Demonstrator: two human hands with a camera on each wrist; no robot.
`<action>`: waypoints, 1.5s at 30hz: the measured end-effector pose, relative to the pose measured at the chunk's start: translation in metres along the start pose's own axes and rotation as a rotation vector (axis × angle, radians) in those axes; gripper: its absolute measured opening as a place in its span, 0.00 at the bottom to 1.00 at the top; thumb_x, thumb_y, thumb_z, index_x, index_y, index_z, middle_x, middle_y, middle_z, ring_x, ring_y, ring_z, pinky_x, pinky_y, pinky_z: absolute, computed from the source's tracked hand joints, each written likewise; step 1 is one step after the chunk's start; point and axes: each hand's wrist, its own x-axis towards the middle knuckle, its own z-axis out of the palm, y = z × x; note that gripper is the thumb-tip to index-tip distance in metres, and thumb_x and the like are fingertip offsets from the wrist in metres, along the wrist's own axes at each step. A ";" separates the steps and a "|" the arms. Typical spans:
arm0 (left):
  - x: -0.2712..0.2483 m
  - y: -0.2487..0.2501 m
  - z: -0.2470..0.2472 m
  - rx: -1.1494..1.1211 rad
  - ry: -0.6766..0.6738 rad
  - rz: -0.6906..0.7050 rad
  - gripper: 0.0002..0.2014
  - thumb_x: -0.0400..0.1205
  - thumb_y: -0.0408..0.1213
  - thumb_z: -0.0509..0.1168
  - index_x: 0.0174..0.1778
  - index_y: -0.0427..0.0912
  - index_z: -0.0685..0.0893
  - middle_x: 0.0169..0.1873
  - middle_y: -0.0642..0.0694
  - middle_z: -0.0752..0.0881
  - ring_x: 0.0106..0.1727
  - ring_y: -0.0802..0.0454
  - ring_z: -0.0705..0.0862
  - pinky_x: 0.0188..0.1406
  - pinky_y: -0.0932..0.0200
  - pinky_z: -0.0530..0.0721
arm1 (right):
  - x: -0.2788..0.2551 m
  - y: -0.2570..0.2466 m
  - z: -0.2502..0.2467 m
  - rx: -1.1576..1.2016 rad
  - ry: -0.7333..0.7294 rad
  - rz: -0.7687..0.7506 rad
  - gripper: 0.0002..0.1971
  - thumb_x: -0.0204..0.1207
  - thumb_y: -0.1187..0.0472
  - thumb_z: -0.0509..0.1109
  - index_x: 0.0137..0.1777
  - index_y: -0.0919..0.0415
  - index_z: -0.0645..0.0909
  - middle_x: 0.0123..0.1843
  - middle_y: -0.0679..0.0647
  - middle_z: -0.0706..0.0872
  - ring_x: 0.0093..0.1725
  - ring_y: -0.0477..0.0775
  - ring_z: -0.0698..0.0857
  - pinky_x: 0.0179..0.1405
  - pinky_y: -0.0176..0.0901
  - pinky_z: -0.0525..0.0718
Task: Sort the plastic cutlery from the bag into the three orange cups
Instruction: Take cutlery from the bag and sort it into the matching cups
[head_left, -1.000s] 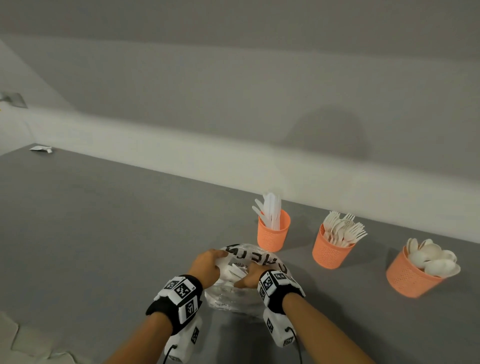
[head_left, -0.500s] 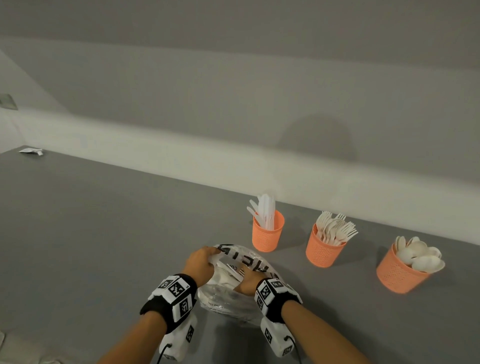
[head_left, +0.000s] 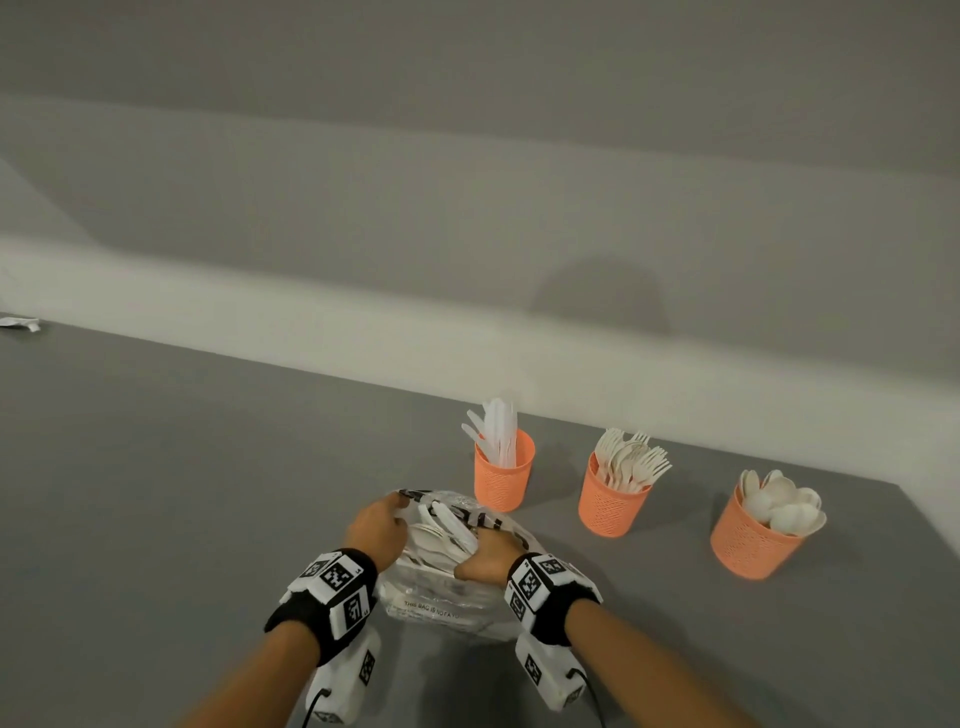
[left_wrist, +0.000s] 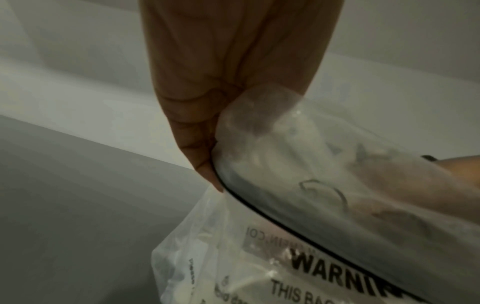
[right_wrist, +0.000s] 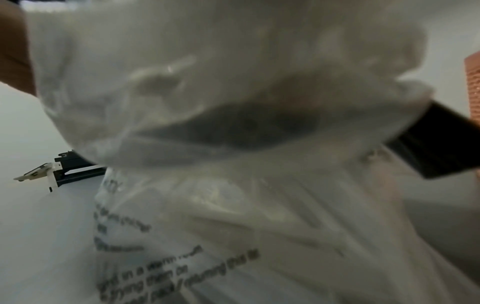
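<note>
A clear plastic bag (head_left: 441, 603) with black print lies on the grey surface, with white cutlery (head_left: 441, 525) showing in its mouth. My left hand (head_left: 376, 530) pinches the bag's black-edged rim (left_wrist: 259, 214) at its left side. My right hand (head_left: 488, 551) has its fingers curled into bunched film (right_wrist: 207, 72) at the right side of the mouth; its fingertips are hidden. Behind the bag stand three orange cups: one with knives (head_left: 503, 475), one with forks (head_left: 613, 501) and one with spoons (head_left: 750, 545).
A pale wall ledge (head_left: 311, 322) runs along the far edge of the grey surface. A small white scrap (head_left: 21, 323) lies at the far left. Bare grey surface (head_left: 182, 493) stretches left of the bag.
Both hands have stayed on the bag's mouth. The mouth now stands wider apart, and more of the white cutlery shows between the hands.
</note>
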 end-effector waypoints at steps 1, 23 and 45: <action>0.000 0.000 0.000 -0.010 -0.004 -0.004 0.20 0.82 0.27 0.52 0.70 0.38 0.73 0.69 0.38 0.78 0.69 0.41 0.77 0.68 0.54 0.73 | -0.001 0.000 -0.001 0.009 -0.008 0.001 0.26 0.69 0.58 0.72 0.68 0.56 0.74 0.64 0.57 0.82 0.64 0.57 0.80 0.61 0.41 0.77; -0.010 0.009 -0.011 -0.279 -0.161 -0.035 0.21 0.79 0.18 0.51 0.66 0.31 0.75 0.42 0.38 0.86 0.30 0.53 0.86 0.23 0.70 0.81 | -0.014 -0.004 -0.010 0.101 -0.001 -0.096 0.26 0.64 0.56 0.76 0.63 0.53 0.76 0.60 0.54 0.83 0.61 0.57 0.81 0.64 0.47 0.79; -0.034 0.094 -0.011 -0.984 -0.149 -0.134 0.18 0.86 0.45 0.50 0.36 0.41 0.77 0.31 0.44 0.79 0.32 0.51 0.76 0.35 0.59 0.74 | -0.050 -0.043 -0.119 1.215 0.474 -0.314 0.11 0.73 0.74 0.68 0.34 0.59 0.79 0.25 0.50 0.81 0.30 0.50 0.81 0.34 0.40 0.82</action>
